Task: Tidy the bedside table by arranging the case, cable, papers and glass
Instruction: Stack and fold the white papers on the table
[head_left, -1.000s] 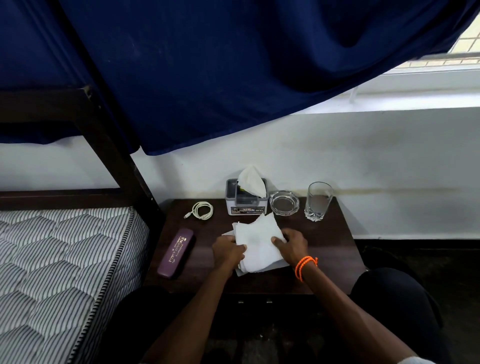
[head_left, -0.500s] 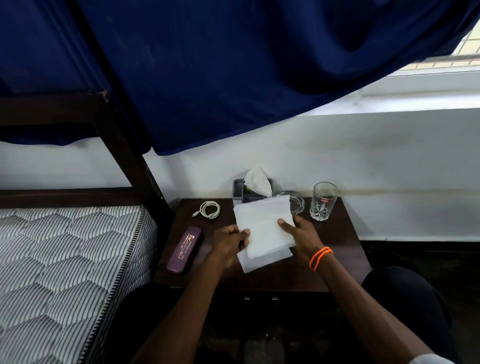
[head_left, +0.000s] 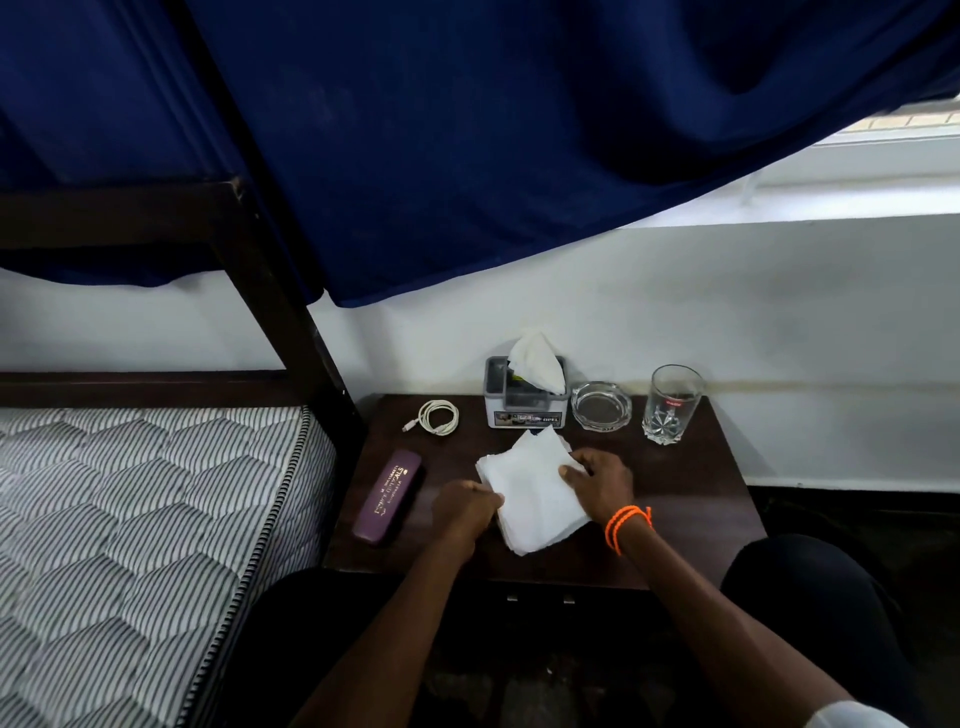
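A stack of white papers (head_left: 530, 493) lies flat in the middle of the dark wooden bedside table (head_left: 691, 499). My left hand (head_left: 465, 509) grips the stack's left edge. My right hand (head_left: 597, 480), with orange bands at the wrist, presses on its right side. A purple case (head_left: 387, 496) lies at the table's front left. A coiled white cable (head_left: 436, 417) rests at the back left. An empty clear glass (head_left: 671, 404) stands upright at the back right.
A grey tissue box (head_left: 524, 397) and a glass ashtray (head_left: 601, 405) stand along the wall behind the papers. A striped mattress (head_left: 130, 519) and dark bed post (head_left: 280, 291) border the table's left. A blue curtain (head_left: 467, 130) hangs overhead. My knee (head_left: 810, 587) is at the right.
Half a second ago both hands held the papers lifted and tilted upright above the table. Now the stack is back down flat on the tabletop, still between both hands.
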